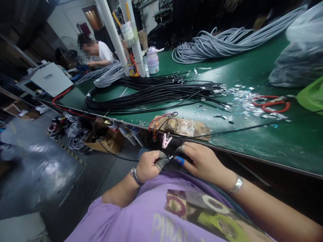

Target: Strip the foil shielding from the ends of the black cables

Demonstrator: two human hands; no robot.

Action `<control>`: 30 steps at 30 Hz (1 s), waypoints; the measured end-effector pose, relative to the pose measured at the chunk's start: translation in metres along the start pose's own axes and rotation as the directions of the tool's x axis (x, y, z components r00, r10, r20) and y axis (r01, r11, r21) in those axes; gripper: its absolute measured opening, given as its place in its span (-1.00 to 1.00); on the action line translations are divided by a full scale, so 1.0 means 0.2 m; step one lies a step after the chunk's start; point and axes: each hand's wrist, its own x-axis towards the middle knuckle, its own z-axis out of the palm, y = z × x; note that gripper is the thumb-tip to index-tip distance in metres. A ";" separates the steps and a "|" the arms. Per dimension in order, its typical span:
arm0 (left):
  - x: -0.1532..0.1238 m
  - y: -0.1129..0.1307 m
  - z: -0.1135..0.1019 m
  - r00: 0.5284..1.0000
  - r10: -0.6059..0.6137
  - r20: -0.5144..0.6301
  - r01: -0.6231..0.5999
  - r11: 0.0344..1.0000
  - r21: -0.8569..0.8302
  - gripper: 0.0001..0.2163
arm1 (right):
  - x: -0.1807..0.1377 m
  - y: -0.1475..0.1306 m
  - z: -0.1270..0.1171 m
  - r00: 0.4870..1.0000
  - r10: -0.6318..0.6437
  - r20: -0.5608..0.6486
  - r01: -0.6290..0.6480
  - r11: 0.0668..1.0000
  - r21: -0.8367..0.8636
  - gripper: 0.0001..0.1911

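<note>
My left hand (149, 165), with grey covers on its thumb and finger, is closed on a black cable (118, 156) whose short whitish end (171, 157) sticks out toward the right. The cable runs up leftward from this hand to the bench. Facing that end is my right hand (199, 159), with a blue cover on the thumb and a grey one on a finger. Its thumb and finger are apart, close to the cable end, with nothing visible between them. Just above both hands, a pink clip (166, 140) hangs at a wooden block (186, 127) on the bench edge.
A bundle of black cables (141, 97) lies across the green bench (252, 144). White scraps (242, 97) surround red-handled scissors (276, 106). Behind are grey cable coils (214, 45), a lilac bottle (152, 60) and a plastic bag (299, 60). Another person (103, 52) sits at far left.
</note>
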 end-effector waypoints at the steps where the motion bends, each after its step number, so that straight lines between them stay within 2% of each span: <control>1: 0.00 0.00 -0.01 0.998 0.067 -0.002 -0.067 0.996 0.054 -0.81 | 0.00 0.00 -0.01 1.000 -0.004 0.026 0.005 1.000 -0.022 -0.83; 3: 0.00 0.00 -0.01 0.984 0.177 0.007 -0.176 0.973 0.148 -0.80 | 0.01 -0.01 -0.03 0.998 -0.013 0.066 0.017 0.998 -0.065 -0.87; 6: 0.00 0.00 -0.02 0.968 0.249 0.021 -0.247 0.940 0.234 -0.79 | 0.02 -0.02 -0.04 0.994 -0.036 0.101 0.047 0.994 -0.101 -0.92; 10: 0.00 0.00 -0.02 0.964 0.264 0.029 -0.262 0.927 0.267 -0.77 | 0.02 -0.02 -0.04 0.993 -0.063 0.100 0.075 0.990 -0.124 -0.90; 17: 0.00 0.00 -0.02 0.971 0.236 0.021 -0.234 0.941 0.244 -0.78 | 0.01 -0.03 -0.03 0.987 -0.158 0.012 0.158 0.976 -0.149 -0.83; 21: -0.02 0.00 -0.01 0.985 0.169 0.027 -0.171 0.963 0.209 -0.80 | 0.01 -0.03 -0.02 0.982 -0.189 -0.032 0.182 0.973 -0.140 -0.75; 25: -0.03 -0.01 0.02 1.000 -0.009 0.021 0.006 0.991 0.135 -0.83 | 0.01 -0.04 -0.01 0.970 -0.234 -0.074 0.222 0.965 -0.141 -0.74; 28: -0.02 -0.01 0.02 0.982 -0.185 -0.026 0.185 0.982 -0.026 -0.85 | -0.01 -0.06 0.02 0.954 -0.299 -0.039 0.293 0.950 -0.109 -0.75; 30: 0.00 -0.01 0.01 0.964 -0.262 -0.046 0.250 0.952 -0.177 -0.83 | -0.01 -0.06 0.04 0.955 -0.296 -0.007 0.294 0.951 -0.094 -0.76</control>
